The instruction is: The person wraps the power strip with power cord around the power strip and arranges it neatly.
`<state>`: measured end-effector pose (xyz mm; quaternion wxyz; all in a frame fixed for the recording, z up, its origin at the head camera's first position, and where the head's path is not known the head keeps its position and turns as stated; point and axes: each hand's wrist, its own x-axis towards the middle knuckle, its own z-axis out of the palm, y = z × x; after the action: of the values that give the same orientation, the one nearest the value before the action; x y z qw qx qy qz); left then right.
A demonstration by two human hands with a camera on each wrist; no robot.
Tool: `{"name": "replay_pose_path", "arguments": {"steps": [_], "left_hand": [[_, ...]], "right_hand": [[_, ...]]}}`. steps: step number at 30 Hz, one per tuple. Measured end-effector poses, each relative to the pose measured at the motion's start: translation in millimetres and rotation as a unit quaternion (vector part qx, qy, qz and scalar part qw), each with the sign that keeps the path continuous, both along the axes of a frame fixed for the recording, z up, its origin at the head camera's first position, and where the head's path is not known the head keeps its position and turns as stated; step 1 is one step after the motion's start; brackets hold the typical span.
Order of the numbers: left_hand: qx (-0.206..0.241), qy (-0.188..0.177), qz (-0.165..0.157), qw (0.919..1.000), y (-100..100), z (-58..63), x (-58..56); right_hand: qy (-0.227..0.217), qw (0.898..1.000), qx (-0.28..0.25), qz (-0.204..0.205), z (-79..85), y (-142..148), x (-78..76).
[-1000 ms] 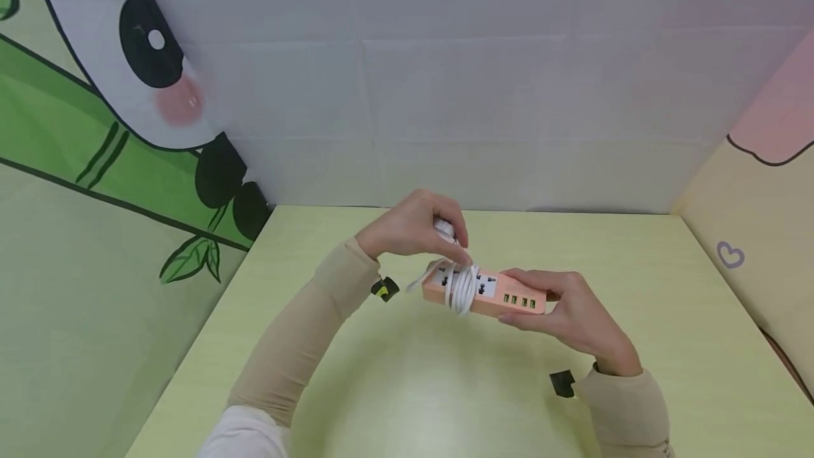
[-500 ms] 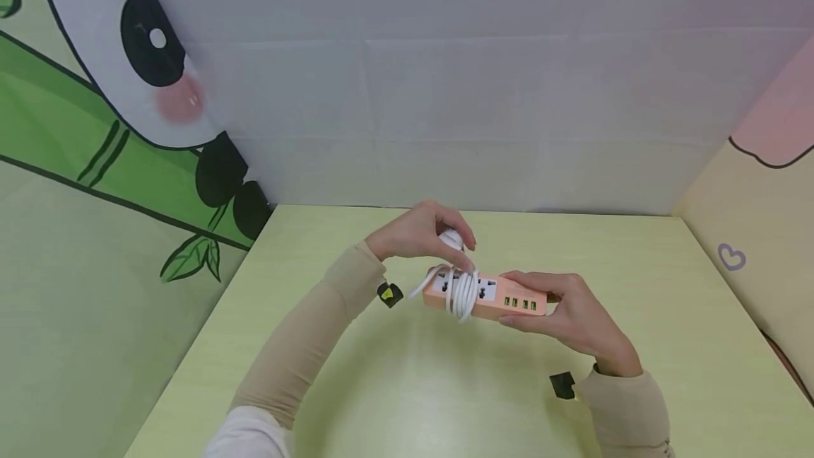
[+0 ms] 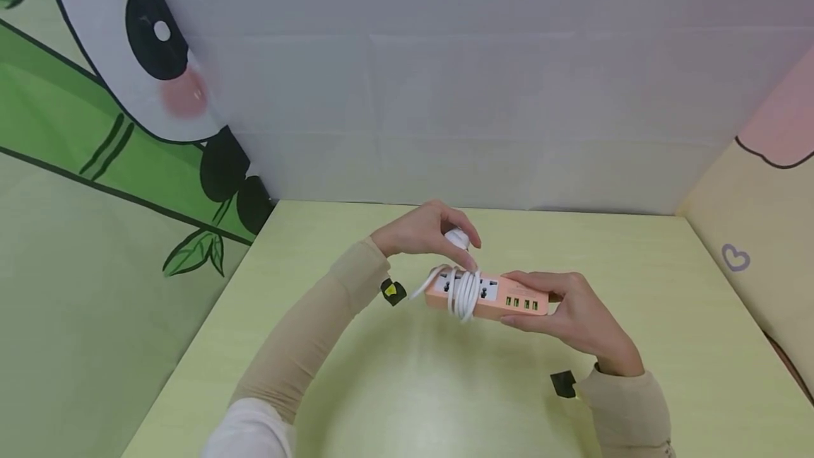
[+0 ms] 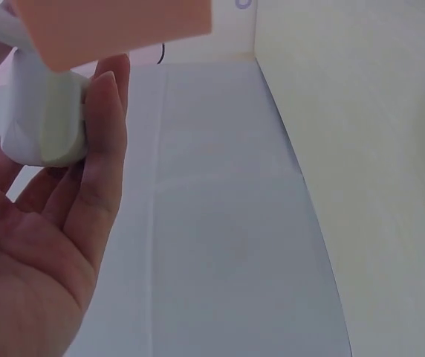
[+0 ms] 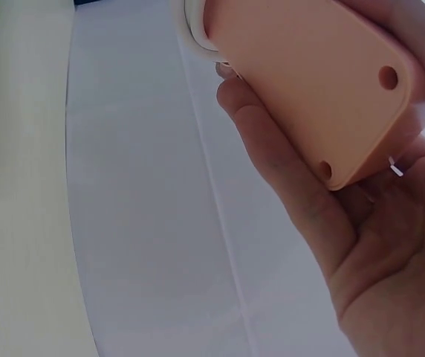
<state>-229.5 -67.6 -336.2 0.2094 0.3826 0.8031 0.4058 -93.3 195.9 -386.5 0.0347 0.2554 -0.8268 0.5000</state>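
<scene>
A peach-coloured power strip (image 3: 493, 308) is held up above the table in the head view, its sockets and USB ports facing up. My right hand (image 3: 575, 311) grips its right end between thumb and fingers. Several turns of white cord (image 3: 467, 297) are wound round the left half. Just above those turns, the fingers of my left hand (image 3: 427, 233) hold the white plug (image 3: 456, 238). In the left wrist view, the plug (image 4: 45, 111) sits between thumb and fingers, under a corner of the strip. The right wrist view shows the strip's smooth underside (image 5: 316, 82).
The pale yellow table (image 3: 407, 401) spreads beneath both hands. A grey-white sheet (image 3: 470, 104) stands along its back edge. Printed panels flank it, with green bamboo (image 3: 51, 97) on the left and a small heart (image 3: 735, 257) on the right.
My left hand has shifted slightly to the right with the plug, and more of the plug shows. The right hand and power strip have barely moved. The head view has shifted a little.
</scene>
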Motion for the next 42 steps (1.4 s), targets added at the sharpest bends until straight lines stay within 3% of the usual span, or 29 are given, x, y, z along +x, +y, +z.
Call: {"name": "replay_pose_path", "arguments": {"steps": [4, 9, 18, 20, 30, 37, 42], "left_hand": [[0.011, -0.009, -0.002, 0.9999, 2, -1.4, 0.3], [0.009, -0.037, -0.033, 0.9988, 7, -6.8, 1.1], [-0.058, -0.084, -0.103, 0.9894, 3, -20.7, -0.6], [-0.072, -0.086, -0.105, 0.9881, 2, -23.5, 0.6], [-0.116, -0.137, -0.010, 0.9836, 5, -50.2, 11.6], [-0.124, -0.111, 0.033, 0.9854, 8, -50.5, 13.6], [-0.144, -0.121, 0.058, 0.9805, 9, -46.9, 15.9]], "right_hand": [[-0.004, 1.000, -0.001, 0.011, -0.2, 0, -2.2], [-0.010, 0.999, -0.005, 0.040, 0.3, -2, -4.1], [-0.022, 0.998, -0.003, 0.062, -2.2, -5, -7.5], [-0.029, 0.997, -0.002, 0.066, -5.8, -6, -10.7], [-0.126, 0.989, -0.009, 0.082, -33.2, -8, -25.3], [-0.105, 0.991, -0.003, 0.080, -30.7, -7, -26.9], [-0.110, 0.990, -0.007, 0.089, -32.5, -8, -30.5]]}}
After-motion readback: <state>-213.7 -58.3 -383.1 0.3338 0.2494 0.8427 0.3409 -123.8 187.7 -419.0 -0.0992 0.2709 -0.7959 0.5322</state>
